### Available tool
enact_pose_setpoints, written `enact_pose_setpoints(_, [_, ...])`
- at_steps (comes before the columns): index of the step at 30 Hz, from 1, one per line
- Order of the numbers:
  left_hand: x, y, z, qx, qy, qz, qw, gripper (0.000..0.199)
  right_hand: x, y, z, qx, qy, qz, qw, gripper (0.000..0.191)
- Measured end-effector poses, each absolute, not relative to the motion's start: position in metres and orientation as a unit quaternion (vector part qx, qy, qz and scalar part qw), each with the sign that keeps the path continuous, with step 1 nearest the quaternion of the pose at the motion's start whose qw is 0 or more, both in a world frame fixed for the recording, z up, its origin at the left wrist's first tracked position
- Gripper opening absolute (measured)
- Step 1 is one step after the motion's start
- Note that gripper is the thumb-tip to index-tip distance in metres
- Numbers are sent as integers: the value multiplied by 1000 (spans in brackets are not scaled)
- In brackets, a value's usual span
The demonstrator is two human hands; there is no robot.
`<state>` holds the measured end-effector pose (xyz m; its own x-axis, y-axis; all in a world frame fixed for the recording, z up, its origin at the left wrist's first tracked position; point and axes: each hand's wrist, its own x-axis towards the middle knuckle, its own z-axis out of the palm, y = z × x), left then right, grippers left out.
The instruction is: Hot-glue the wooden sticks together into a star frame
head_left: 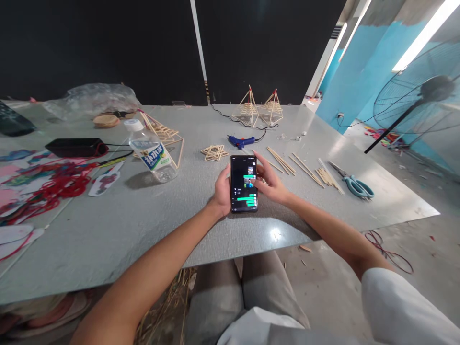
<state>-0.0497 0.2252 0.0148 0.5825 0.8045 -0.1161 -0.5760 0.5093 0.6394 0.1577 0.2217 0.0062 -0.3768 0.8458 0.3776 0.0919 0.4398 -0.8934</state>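
So my left hand (223, 192) is clamped on the left side of a phone (241, 187), a slim dark slab with a lit screen. My right hand (272, 184) is half open at the other side, fingers apart, thumb over the screen; can't tell if it's actually pressing. The phone's over the near edge's side of the grey, fine-textured table (194, 215), roughly mid-length. Plenty of bare tabletop left of my left hand, less beyond my right fingers. Toward the right corner: scissors (359, 187) with rounded blue handles, then thin wooden sticks (282, 160) in loose bunches. Over left there's a clear plastic bottle (153, 155). Farther in, a flat wooden star (214, 152) and a blue glue gun (241, 142). Two stick pyramids (250, 106) stand near the far edge.
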Motion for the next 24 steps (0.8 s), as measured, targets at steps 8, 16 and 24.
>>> enact_pose_setpoints(8, [-48, 224, 21, 279, 207, 421, 838, 73, 163, 220, 12, -317, -782, 397, 361, 156])
enact_pose_setpoints(16, [-46, 224, 24, 271, 224, 429, 832, 73, 163, 224, 9, -320, -757, 415, 391, 110])
enact_pose_setpoints(24, [-49, 225, 21, 280, 224, 423, 832, 73, 163, 223, 11, -321, -770, 403, 376, 123])
